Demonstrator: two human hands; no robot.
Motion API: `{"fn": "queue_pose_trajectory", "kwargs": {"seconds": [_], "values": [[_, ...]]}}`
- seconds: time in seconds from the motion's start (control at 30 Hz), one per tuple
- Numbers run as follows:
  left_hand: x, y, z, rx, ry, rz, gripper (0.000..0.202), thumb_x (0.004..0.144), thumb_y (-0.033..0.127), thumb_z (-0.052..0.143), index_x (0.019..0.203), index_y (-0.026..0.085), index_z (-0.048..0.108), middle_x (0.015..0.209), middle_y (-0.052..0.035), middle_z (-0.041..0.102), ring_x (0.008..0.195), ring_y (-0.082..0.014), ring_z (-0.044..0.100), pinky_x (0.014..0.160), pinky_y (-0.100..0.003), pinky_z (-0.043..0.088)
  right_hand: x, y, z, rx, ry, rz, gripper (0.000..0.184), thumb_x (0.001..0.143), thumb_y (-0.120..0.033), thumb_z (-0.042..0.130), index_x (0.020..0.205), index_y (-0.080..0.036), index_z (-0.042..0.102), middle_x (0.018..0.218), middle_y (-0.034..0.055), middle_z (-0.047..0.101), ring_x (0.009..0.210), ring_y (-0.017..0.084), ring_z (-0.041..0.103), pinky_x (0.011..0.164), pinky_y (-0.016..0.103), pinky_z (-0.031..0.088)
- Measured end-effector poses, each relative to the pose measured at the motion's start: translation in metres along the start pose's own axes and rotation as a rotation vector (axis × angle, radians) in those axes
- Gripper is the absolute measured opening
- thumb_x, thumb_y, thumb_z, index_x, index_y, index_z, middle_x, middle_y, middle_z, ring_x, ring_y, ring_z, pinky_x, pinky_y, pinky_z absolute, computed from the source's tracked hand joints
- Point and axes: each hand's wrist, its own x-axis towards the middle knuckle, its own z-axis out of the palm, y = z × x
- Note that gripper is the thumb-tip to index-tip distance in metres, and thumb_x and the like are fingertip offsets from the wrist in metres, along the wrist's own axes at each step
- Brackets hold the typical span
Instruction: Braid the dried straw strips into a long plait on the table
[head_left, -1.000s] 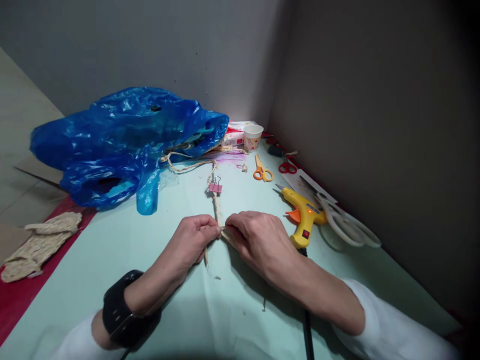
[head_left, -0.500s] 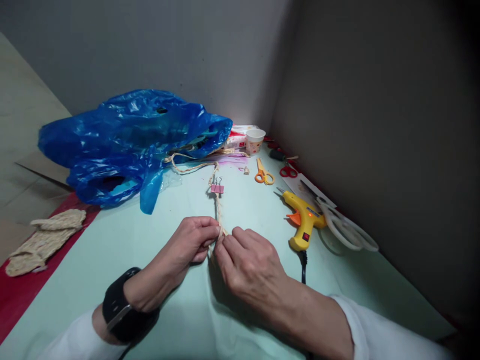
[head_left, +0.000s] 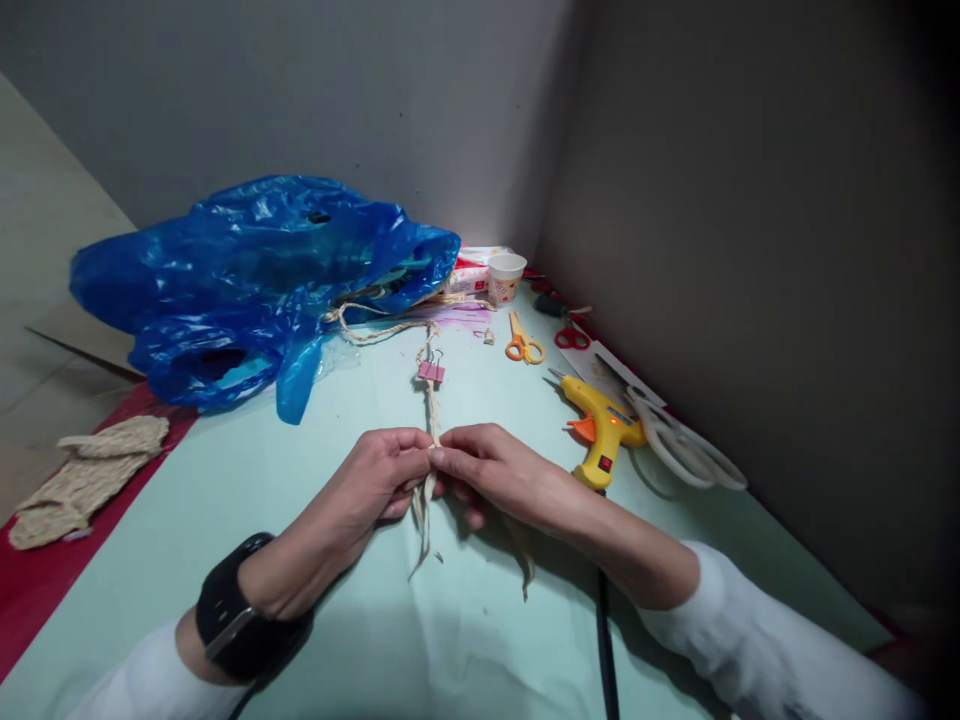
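Note:
A thin pale braided cord (head_left: 433, 405) runs toward me down the middle of the table. A pink binder clip (head_left: 431, 372) grips it farther up. My left hand (head_left: 382, 470) pinches the cord's near end between thumb and forefinger, a black watch on its wrist. From the other side my right hand (head_left: 487, 465) pinches the same spot, thumb tips almost touching. Loose fibre strands (head_left: 421, 530) hang below the left fingers, and another strand (head_left: 525, 560) trails out under my right hand.
A blue plastic bag (head_left: 262, 270) fills the back left. Woven straw slipper (head_left: 90, 480) lies at left. Rightward are a yellow glue gun (head_left: 604, 425) with its black cable, orange scissors (head_left: 523, 340), red-handled scissors (head_left: 572, 338) and large white-handled scissors (head_left: 686, 445). A paper cup (head_left: 506, 280) stands behind.
My right hand has turned flatter, and its fingers have shifted up to meet the left at the cord. The loose strands now show below the hands. The view has shifted slightly.

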Motion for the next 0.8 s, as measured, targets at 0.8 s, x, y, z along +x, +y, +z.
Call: {"fn": "queue_pose_trajectory", "kwargs": {"seconds": [0.8], "values": [[-0.024, -0.017, 0.035, 0.920, 0.256, 0.304, 0.015, 0.084, 0.026, 0.049, 0.078, 0.022, 0.062, 0.063, -0.0060, 0.063, 0.050, -0.0199, 0.051, 0.057, -0.031, 0.025, -0.001, 0.010, 0.011, 0.594, 0.021, 0.024, 0.022, 0.083, -0.028, 0.054, 0.088, -0.010, 0.067, 0.070, 0.0021, 0.058, 0.055, 0.008, 0.039, 0.051, 0.021, 0.026]]}}
